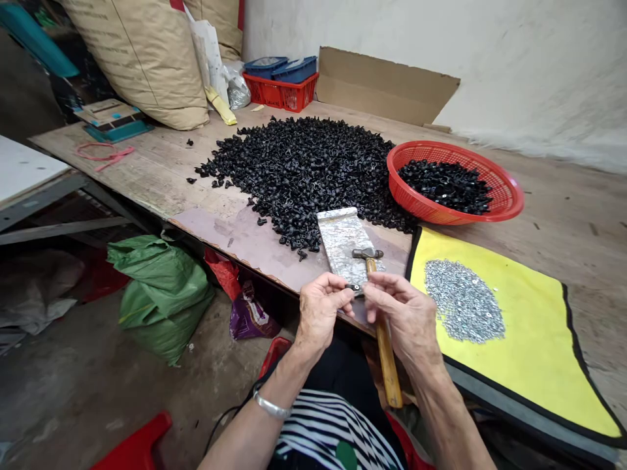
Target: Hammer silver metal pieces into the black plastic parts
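My left hand (pixel 321 307) pinches a small black plastic part (pixel 352 287) between thumb and fingertips, above the near end of a worn, whitish metal plate (pixel 343 243). My right hand (pixel 404 310) is beside it, thumb and fingers closed close to the black part; what they hold, if anything, is too small to make out. A hammer (pixel 389 372) rests with its head on the plate, and its wooden handle runs under my right hand past the table edge. Beyond the plate spreads a large heap of similar black parts (pixel 313 170).
A red plastic basket (pixel 512 196) with black parts stands at the right. Small shiny metal pieces (pixel 465 301) lie on a yellow cloth (pixel 533 326). At the back are a red crate (pixel 279 91), a cardboard sheet (pixel 382 85) and a large sack (pixel 142 59). A green sack (pixel 159 294) sits on the floor.
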A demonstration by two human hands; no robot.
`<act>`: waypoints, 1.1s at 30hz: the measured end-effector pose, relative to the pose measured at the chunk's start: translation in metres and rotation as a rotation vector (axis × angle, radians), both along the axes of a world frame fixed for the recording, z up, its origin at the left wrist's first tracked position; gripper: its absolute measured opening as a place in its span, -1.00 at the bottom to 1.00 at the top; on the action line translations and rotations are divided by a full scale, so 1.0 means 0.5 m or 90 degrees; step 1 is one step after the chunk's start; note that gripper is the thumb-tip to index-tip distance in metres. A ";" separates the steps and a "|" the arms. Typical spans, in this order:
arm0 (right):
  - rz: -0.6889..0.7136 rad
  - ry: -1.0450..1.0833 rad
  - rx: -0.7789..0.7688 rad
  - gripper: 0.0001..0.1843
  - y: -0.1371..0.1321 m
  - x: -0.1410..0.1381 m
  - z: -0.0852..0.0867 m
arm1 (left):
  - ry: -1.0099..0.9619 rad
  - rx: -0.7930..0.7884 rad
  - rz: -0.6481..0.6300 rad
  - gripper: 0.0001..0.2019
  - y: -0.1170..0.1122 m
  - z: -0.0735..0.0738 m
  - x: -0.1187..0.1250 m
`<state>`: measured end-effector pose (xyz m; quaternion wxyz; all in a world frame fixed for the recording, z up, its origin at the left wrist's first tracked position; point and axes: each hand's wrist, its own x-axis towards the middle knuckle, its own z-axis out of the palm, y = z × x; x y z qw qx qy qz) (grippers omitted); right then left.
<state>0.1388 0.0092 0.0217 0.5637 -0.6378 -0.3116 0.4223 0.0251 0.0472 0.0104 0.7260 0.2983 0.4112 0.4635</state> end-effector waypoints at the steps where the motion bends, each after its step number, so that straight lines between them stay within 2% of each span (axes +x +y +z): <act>1: -0.014 -0.071 -0.009 -0.62 -0.004 0.008 0.003 | 0.003 -0.001 0.012 -0.84 0.005 -0.001 -0.003; 4: -0.042 -0.426 -0.088 -0.59 -0.024 0.025 0.004 | 0.027 0.007 0.036 -0.83 0.025 -0.012 -0.014; 6: 0.007 -0.638 -0.144 -0.61 -0.036 0.028 -0.005 | 0.052 0.019 0.039 -0.83 0.039 -0.023 -0.021; 7: 0.042 -0.698 -0.166 -0.64 -0.040 0.027 -0.010 | 0.064 0.026 0.039 -0.83 0.046 -0.028 -0.024; 9: 0.091 -0.726 -0.198 -0.76 -0.040 0.024 -0.022 | 0.084 0.033 0.038 -0.84 0.060 -0.037 -0.026; 11: 0.079 -0.646 -0.236 -0.88 -0.034 0.023 -0.029 | 0.103 0.032 0.039 -0.84 0.072 -0.043 -0.025; 12: 0.064 -0.550 -0.255 -0.89 -0.030 0.024 -0.031 | 0.111 0.028 0.039 -0.85 0.076 -0.044 -0.022; 16: 0.079 0.069 -0.260 -0.73 -0.024 0.033 -0.022 | 0.142 0.009 0.031 -0.85 0.087 -0.041 -0.012; 18: 0.079 0.282 -0.241 -0.67 -0.028 0.037 -0.017 | 0.153 0.003 0.026 -0.86 0.089 -0.039 -0.008; 20: 0.060 0.375 -0.240 -0.66 -0.034 0.038 -0.016 | 0.160 0.001 0.020 -0.88 0.090 -0.038 -0.005; 22: 0.038 0.384 -0.248 -0.66 -0.038 0.035 -0.017 | 0.164 0.001 0.016 -0.90 0.090 -0.037 -0.004; 26: 0.008 0.217 -0.213 -0.65 -0.048 0.021 -0.016 | 0.166 -0.001 0.016 -0.91 0.089 -0.036 -0.008; 33: 0.087 -0.309 -0.135 -0.68 -0.063 0.010 -0.001 | 0.159 -0.016 0.023 -0.88 0.088 -0.037 -0.016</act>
